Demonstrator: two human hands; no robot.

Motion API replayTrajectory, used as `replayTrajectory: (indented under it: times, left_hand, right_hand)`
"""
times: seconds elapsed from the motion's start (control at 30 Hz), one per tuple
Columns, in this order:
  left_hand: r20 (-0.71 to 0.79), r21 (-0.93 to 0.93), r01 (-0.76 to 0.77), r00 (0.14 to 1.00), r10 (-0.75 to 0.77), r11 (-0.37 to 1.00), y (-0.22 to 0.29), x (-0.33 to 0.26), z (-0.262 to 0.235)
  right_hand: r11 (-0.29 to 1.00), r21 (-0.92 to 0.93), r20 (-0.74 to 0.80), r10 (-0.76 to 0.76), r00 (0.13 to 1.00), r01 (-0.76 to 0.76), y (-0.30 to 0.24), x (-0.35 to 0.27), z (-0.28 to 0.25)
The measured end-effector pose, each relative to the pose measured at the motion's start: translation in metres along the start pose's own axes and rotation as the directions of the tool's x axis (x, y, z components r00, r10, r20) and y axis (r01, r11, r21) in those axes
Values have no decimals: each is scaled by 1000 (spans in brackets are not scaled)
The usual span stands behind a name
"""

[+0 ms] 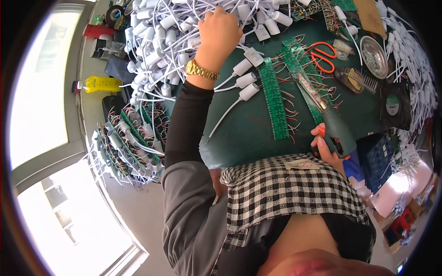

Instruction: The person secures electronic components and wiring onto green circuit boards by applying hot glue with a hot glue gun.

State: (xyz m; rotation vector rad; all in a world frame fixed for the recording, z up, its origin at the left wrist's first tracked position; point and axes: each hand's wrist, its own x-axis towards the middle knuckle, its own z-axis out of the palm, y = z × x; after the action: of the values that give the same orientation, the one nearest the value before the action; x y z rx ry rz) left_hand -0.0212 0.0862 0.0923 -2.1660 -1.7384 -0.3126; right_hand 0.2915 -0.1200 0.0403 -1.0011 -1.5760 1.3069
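My left hand [220,34], with a gold watch on the wrist, is closed with curled fingers over a heap of white cylindrical connectors with cables [170,37]. What its fingers hold is hidden. My right hand [326,145] grips a dark green soldering gun [338,131] with an orange trigger. The gun's metal front points up and left over a green circuit board strip [309,99] with thin red and white wires. Left of it lies another board strip [274,101]. Three white connectors [249,92] lie beside that strip's upper left, cables trailing left.
Orange-handled scissors [324,57], a round metal dish [374,57], a coiled iron stand [366,83] and a solder spool [392,106] are at the right. Wired boards [131,142] are bunched at the left, below a yellow bottle [101,84]. More white cables [416,69] hang far right.
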Motion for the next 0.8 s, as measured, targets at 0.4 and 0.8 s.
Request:
replayTrajectory:
  times: [0.4, 0.8]
  left_hand:
    - [232, -69, -11, 972, 27, 998, -26, 17, -6]
    - [4, -380, -14, 1000, 17, 925, -35, 5, -35]
  right_hand:
    - [992, 111, -84, -43, 996, 52, -3, 1, -1]
    - [952, 261, -173, -118, 978, 161, 16, 0, 7]
